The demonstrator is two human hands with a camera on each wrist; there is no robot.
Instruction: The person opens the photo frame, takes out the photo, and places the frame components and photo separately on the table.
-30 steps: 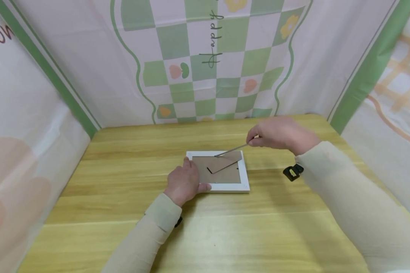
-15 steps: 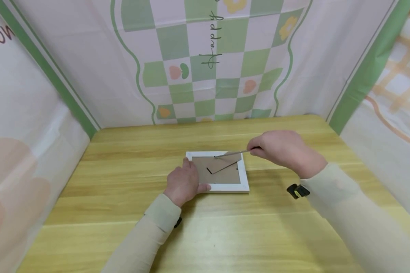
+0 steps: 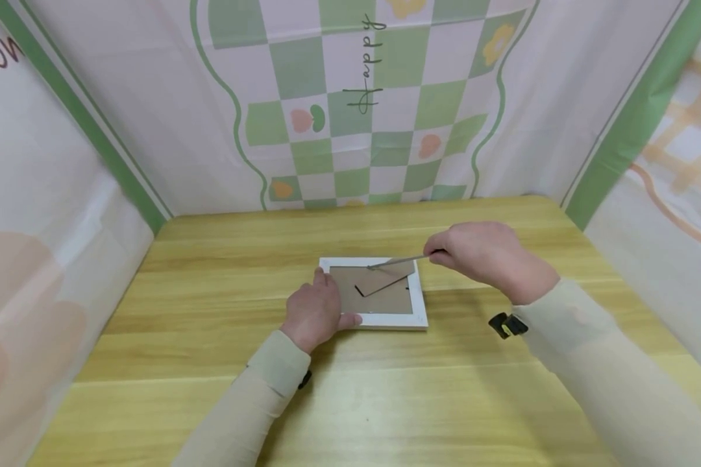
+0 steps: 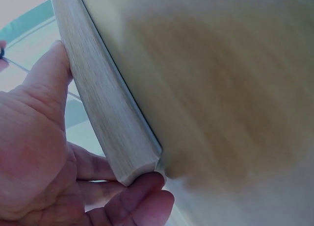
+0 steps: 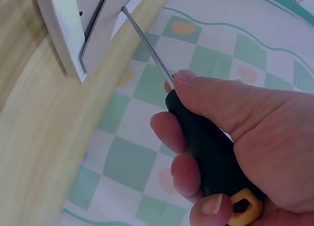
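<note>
A white picture frame lies face down on the wooden table, its brown backing board and angled stand leg upward. My left hand grips the frame's left side, thumb along the near edge; in the left wrist view its fingers curl round a corner of the frame. With my right hand I hold a screwdriver, its dark handle ringed yellow at the end. The thin metal shaft slants low over the board, its tip at the far inner edge of the frame.
The wooden table reaches back to a hanging cloth with green and white checks. Similar printed cloth stands on the left and right sides. A dark strap with a buckle hangs at my right wrist.
My right hand has come down and toward me, so the screwdriver's shaft lies flatter, its tip staying at about the same spot. My left hand and the frame have stayed put.
</note>
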